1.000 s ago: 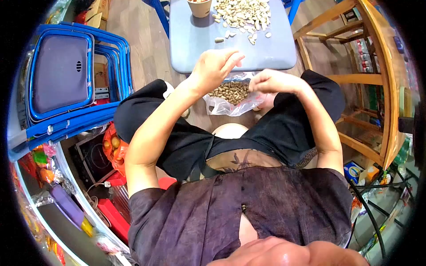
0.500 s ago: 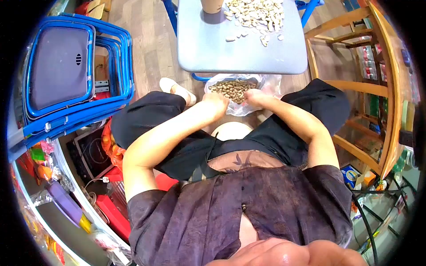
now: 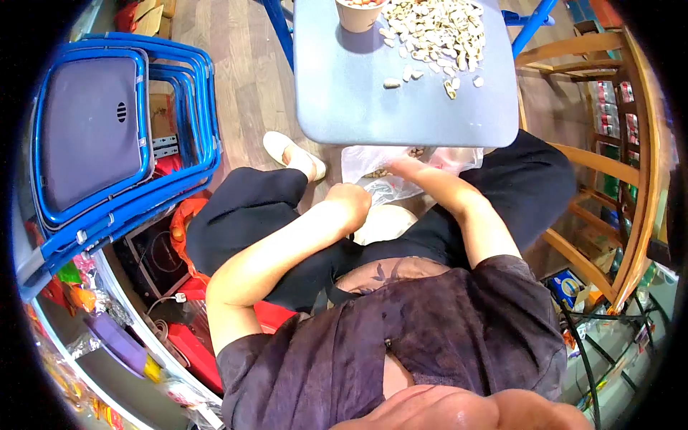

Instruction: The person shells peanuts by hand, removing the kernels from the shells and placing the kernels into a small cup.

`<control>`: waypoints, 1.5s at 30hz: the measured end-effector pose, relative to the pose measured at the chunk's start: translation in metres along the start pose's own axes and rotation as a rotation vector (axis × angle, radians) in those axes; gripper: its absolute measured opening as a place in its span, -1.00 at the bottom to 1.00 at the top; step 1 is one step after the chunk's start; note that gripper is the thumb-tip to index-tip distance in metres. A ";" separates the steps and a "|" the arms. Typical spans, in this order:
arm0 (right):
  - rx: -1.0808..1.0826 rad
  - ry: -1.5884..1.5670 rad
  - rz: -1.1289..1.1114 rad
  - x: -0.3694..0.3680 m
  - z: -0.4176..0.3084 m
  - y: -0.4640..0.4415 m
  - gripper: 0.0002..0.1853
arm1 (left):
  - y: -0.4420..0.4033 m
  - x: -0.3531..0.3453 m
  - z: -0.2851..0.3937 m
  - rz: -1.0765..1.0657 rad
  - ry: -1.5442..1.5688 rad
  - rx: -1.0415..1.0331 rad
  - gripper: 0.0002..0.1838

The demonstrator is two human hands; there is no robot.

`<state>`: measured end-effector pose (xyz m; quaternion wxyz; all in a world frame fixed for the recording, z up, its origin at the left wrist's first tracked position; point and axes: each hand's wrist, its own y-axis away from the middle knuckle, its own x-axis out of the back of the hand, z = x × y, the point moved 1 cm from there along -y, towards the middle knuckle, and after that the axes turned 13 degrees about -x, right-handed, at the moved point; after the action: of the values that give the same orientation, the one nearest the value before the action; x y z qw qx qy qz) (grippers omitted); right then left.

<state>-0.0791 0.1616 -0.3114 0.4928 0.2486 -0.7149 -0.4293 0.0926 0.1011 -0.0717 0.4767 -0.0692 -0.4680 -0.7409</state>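
Observation:
A clear plastic bag [image 3: 401, 188] of brown nuts in their shells [image 3: 378, 173] sits between my knees, partly under the edge of the grey table [image 3: 401, 122]. My right hand [image 3: 405, 168] reaches into the bag, its fingers hidden among the nuts and plastic. My left hand [image 3: 350, 203] is closed at the bag's near left side; what its fingers hold is hidden. On the table, pale split shells [image 3: 437, 36] lie in a loose pile. Left of them stands a paper cup [image 3: 360, 17] with reddish kernels in it.
Folded blue-framed chairs [image 3: 93, 136] lean on the left. On the right stands a wooden chair frame [image 3: 638, 158]. Shelves with packets [image 3: 107, 340] run along the lower left, near an induction cooker [image 3: 161, 258]. My shoe [image 3: 294, 154] rests left of the bag.
My right hand has gone from the bag's rim deeper into it. My left hand has drawn back slightly toward me. The view has tilted, so the cup's contents now show.

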 end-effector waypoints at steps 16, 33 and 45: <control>0.068 -0.033 0.007 -0.035 -0.035 -0.039 -0.70 | -0.006 -0.002 -0.027 0.038 -0.042 0.017 -0.79; 0.091 -0.046 0.066 -0.044 -0.035 -0.028 -0.68 | -0.009 -0.003 -0.029 0.103 -0.058 0.040 -0.71; 0.105 -0.295 0.127 0.006 -0.013 0.026 -0.75 | 0.011 0.117 -0.004 0.253 0.195 -0.240 -0.66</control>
<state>-0.0682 0.1654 -0.2845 0.3948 0.1626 -0.8153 -0.3912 0.0402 0.0218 -0.0029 0.5975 -0.1118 -0.3155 -0.7287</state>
